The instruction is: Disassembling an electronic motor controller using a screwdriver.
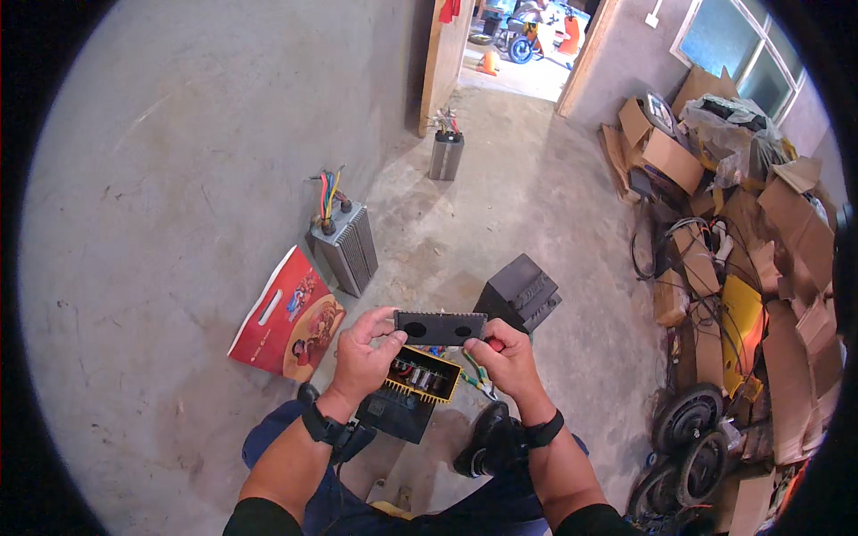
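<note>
Between my hands is a flat black rectangular cover plate with two round holes and a ridged edge. My left hand pinches its left end, thumb on top. At the right end my right hand pinches it, and something red shows between those fingers, mostly hidden. Just below the plate, an open-topped yellow finned housing shows electronic parts inside. A black box is beneath or beside it, near my feet. Green-handled pliers lie right of the housing.
A black block-shaped case sits ahead on the floor. Left stand a red paper carrier bag and a grey finned metal box with coloured wires. A similar box stands near the doorway. Cardboard, cables and wheels pile up right.
</note>
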Demonstrator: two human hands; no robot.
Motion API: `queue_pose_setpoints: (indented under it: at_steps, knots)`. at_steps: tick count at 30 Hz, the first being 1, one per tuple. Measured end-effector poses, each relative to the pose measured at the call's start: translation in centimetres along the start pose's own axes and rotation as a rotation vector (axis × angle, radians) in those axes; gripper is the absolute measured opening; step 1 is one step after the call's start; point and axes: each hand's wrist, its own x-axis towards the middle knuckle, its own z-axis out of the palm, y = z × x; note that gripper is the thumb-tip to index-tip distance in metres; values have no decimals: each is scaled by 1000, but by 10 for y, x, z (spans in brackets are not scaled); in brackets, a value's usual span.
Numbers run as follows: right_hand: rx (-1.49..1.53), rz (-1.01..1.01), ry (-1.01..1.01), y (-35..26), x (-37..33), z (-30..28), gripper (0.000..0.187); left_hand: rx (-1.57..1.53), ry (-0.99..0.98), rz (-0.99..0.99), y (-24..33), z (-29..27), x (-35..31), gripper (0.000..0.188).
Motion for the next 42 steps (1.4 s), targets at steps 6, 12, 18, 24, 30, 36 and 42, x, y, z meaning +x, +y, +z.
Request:
queue_pose_setpoints:
  at_steps: [6,12,18,24,30,36,42]
  knots:
    - [31,-35,30,-9,0,4,14,-102,-2,-14,-4,-2,1,24]
    - [49,-24,35,-4,3,3,10,-81,-28,-14,1,-2,1,19]
    - [53,-11,32,-4,0,0,11,-60,-51,-3,5,-4,0,18]
    - [96,-4,5,-1,-2,-4,6,42,-26,108,10,-5,-1,15]
    - [392,12,-63,-7,5,-19,19,71,-80,112,5,-7,6,17]
    - [387,114,-16,-1,8,-18,11,58,-92,364,-1,-9,13,22]
    - [376,142,-16,-19,5,-12,29,108,-133,395,5,-16,11,29]
